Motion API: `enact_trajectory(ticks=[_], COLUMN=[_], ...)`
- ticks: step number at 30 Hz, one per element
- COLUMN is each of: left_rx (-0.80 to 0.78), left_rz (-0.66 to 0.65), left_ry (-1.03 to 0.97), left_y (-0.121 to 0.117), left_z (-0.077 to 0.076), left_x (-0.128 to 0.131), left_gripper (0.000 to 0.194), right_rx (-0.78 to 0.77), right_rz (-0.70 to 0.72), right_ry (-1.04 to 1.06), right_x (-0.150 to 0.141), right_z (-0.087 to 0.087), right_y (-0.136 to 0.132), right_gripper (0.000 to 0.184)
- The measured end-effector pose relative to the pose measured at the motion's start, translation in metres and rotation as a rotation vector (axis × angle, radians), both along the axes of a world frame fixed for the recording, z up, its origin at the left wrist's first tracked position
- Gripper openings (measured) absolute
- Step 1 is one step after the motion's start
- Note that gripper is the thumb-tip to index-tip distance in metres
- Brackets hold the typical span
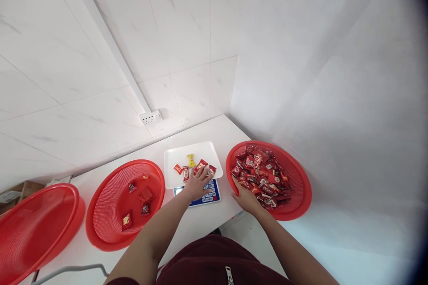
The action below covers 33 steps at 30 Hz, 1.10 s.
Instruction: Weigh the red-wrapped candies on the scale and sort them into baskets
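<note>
Scale (216, 196) between two baskets (96, 220) (303, 187); packets (191, 160) on its tray (172, 164).

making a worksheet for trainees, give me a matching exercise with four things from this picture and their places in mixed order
Column 1
1. left hand
2. right hand
3. yellow packet
4. wall socket

Column 2
A. on the tiled wall
B. at the rim of the basket with the large pile
C. over red packets
D. on the white tray, beyond the fingers

Right pairs: 1-C, 2-B, 3-D, 4-A
</note>
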<state>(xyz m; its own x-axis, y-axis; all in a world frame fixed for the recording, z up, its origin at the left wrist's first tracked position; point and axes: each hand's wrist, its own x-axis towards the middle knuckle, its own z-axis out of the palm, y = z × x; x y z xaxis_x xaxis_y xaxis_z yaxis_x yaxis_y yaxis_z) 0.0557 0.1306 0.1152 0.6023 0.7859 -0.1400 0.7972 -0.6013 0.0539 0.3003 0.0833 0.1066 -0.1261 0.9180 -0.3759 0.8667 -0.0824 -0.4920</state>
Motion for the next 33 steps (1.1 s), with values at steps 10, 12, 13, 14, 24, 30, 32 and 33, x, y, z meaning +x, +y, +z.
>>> enact_trajectory(ticks=[10,12,13,14,24,30,32,33], left_rx=[0.050,0.054,0.058,0.064,0.068,0.068,0.046,0.034], left_rz=[0.046,0.080,0.119,0.172,0.487,0.412,0.381,0.390], left_ry=[0.020,0.008,-0.002,-0.009,0.097,0.081,0.061,0.055], left_y=[-0.005,-0.010,-0.012,-0.014,-0.007,-0.010,-0.011,-0.010], left_z=[0.010,0.009,0.010,0.011,0.028,0.027,0.026,0.026], left_x=[-0.048,-0.058,-0.062,-0.066,-0.100,-0.093,-0.089,-0.088], left_gripper=[0.059,0.063,0.066,0.068,0.060,0.058,0.058,0.058], right_rx=[0.017,0.007,0.001,-0.005,-0.022,-0.026,-0.024,-0.021], right_rz=[-0.005,-0.003,-0.003,-0.003,0.008,0.001,-0.002,-0.003], right_ry=[-0.018,-0.032,-0.040,-0.046,-0.067,-0.078,-0.076,-0.072], right_x=[-0.001,-0.001,-0.002,-0.002,-0.005,-0.006,-0.005,-0.005], right_z=[-0.004,-0.003,-0.002,-0.002,0.006,0.008,0.008,0.007], right_y=[0.000,0.000,0.000,0.000,-0.001,-0.001,-0.001,-0.001], right_gripper=[0.069,0.069,0.069,0.069,0.067,0.066,0.066,0.066])
